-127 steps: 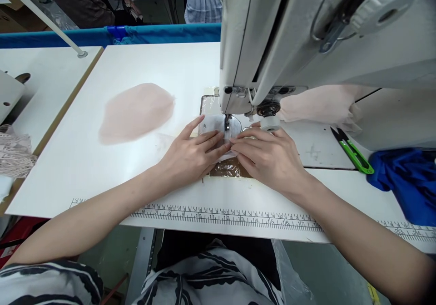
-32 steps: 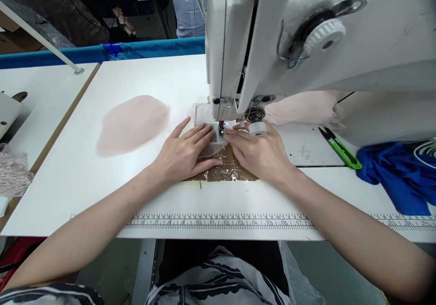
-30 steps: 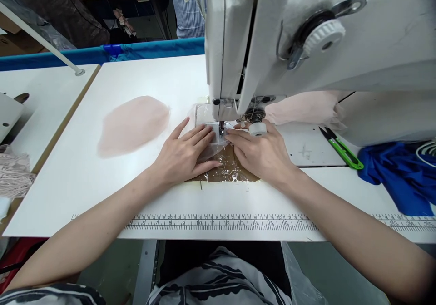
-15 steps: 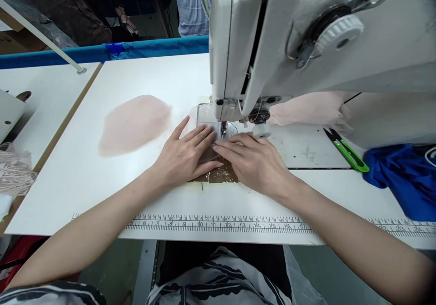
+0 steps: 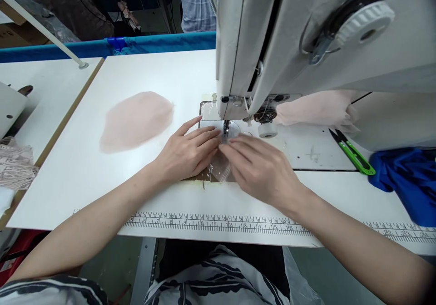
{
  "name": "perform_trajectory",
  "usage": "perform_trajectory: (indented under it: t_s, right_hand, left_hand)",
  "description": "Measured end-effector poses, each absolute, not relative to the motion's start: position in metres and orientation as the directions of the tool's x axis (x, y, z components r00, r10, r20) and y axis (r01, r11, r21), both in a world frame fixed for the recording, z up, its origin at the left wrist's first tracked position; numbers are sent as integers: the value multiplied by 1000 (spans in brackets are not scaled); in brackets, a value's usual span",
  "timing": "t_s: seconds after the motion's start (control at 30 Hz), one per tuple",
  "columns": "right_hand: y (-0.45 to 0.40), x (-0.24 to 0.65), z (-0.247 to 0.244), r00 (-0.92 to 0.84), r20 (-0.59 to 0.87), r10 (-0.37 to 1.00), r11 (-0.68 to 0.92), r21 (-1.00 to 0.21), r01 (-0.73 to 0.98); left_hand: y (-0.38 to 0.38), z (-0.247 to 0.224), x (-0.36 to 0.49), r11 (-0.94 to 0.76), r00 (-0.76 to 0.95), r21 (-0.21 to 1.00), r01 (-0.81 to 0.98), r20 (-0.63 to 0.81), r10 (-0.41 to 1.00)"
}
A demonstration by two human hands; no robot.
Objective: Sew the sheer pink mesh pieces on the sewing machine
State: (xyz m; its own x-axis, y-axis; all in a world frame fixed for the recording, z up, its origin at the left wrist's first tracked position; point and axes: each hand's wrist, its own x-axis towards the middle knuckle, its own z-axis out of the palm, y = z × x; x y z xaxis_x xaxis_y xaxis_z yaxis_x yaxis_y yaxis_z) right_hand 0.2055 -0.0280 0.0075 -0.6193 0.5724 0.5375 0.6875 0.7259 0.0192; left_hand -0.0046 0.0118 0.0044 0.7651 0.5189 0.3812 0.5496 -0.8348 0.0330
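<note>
A small sheer fabric piece (image 5: 220, 166) lies over the brown plate below the presser foot (image 5: 226, 128) of a white sewing machine (image 5: 259, 37). My left hand (image 5: 190, 153) rests palm down at the left of the foot, its fingers stretched out and touching the fabric's edge. On the other side, my right hand (image 5: 260, 169) has its fingers bent together, with the fabric at the blurred fingertips. The hands cover much of the piece, and its seam line cannot be made out.
A pale pink sheer fabric piece (image 5: 138, 121) lies flat at left. More pink fabric (image 5: 315, 107) sits under the machine arm. Green thread snips (image 5: 352, 153) and blue cloth (image 5: 405, 178) lie at right. A printed ruler (image 5: 218, 223) runs along the front edge.
My right hand has lifted slightly and its fingers have drawn together. The left thumb has tucked in, and more sheer fabric shows between the hands. The camera view has shifted a little.
</note>
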Motion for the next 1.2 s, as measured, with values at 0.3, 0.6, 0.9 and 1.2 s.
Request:
perform_trajectory:
  t_s: [0.3, 0.6, 0.9, 1.2]
  right_hand:
    - [-23, 209, 9, -565, 358, 744, 615, -33, 788]
    - [-9, 217, 3, -501, 333, 799, 546, -52, 836]
    - [-7, 218, 1, -484, 313, 817, 514, -15, 858]
    - [-6, 219, 1, -477, 335, 813, 512, -19, 859]
  left_hand:
    - [14, 5, -4, -816, 763, -1, 579, 352, 541]
    - [9, 0, 0, -843, 795, 32, 538, 314, 519]
    - [5, 3, 1, -810, 792, -77, 582, 280, 543]
    - [3, 3, 2, -804, 802, -134, 580, 270, 533]
